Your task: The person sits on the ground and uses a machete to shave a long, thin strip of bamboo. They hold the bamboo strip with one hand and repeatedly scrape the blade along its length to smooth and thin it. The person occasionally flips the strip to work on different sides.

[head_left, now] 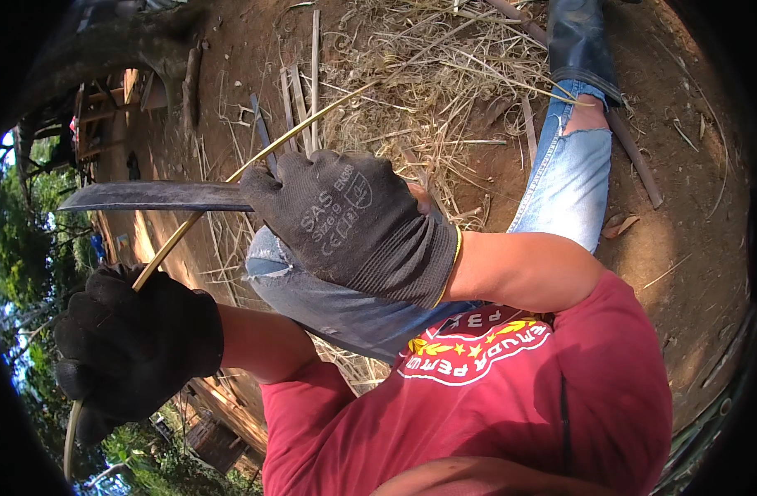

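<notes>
Dirt ground (692,165) littered with straw (428,74); your right hand (353,219) was clenched on the machete (155,197) over your knee, left hand (134,347) fisted around the bamboo strip (254,157) crossing the blade.

View: head camera, one only, left of a worn pair.
Direction: looks steeply down over chest and lap to the ground (692,165).
Tilt: rolled hard, horizon and trees (14,248) along the left rim.
Nearness: very close to the left hand (134,351) and right hand (353,219); shirt (511,397) fills the lower middle.
Lens: fisheye, black corners, blade (155,197) near centre-left looks straight.
Far edge: straw (428,74) and a boot (581,45) at top.
Shared part: none, single view.
</notes>
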A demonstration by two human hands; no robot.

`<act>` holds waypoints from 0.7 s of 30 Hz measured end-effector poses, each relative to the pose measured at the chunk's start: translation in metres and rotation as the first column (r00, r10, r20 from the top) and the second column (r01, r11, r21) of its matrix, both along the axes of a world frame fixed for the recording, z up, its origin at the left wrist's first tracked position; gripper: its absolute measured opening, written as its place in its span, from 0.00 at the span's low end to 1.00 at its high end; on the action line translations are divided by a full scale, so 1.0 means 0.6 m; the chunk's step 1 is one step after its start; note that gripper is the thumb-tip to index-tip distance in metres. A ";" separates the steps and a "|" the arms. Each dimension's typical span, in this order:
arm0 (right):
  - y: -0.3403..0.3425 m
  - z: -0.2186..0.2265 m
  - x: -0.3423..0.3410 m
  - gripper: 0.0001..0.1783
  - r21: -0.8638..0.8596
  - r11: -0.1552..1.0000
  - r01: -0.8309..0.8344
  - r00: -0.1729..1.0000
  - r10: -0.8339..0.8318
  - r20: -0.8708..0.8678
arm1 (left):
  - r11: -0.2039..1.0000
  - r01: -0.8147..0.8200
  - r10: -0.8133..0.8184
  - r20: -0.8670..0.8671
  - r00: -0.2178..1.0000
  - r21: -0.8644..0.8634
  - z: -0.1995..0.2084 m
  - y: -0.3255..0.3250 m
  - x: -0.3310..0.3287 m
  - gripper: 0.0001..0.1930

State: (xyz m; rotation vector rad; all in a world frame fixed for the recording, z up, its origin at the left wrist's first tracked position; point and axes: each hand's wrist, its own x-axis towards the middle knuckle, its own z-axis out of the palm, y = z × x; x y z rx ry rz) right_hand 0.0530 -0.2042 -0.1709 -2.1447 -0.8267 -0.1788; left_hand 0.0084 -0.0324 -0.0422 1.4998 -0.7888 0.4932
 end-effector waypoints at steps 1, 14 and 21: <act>-0.006 -0.012 0.008 0.20 -0.017 0.999 -0.039 0.999 0.039 -0.035 | 0.999 0.042 -0.042 0.002 0.999 0.002 0.003 -0.005 -0.001 0.28; -0.034 -0.079 0.002 0.24 0.081 0.994 -0.072 0.997 0.073 -0.011 | 0.965 -0.219 0.224 0.022 0.974 -0.142 -0.011 -0.038 -0.019 0.25; -0.024 -0.027 -0.004 0.19 -0.047 0.997 -0.054 0.998 0.054 -0.010 | 0.914 -0.198 0.213 0.004 0.977 -0.354 -0.029 -0.023 -0.044 0.23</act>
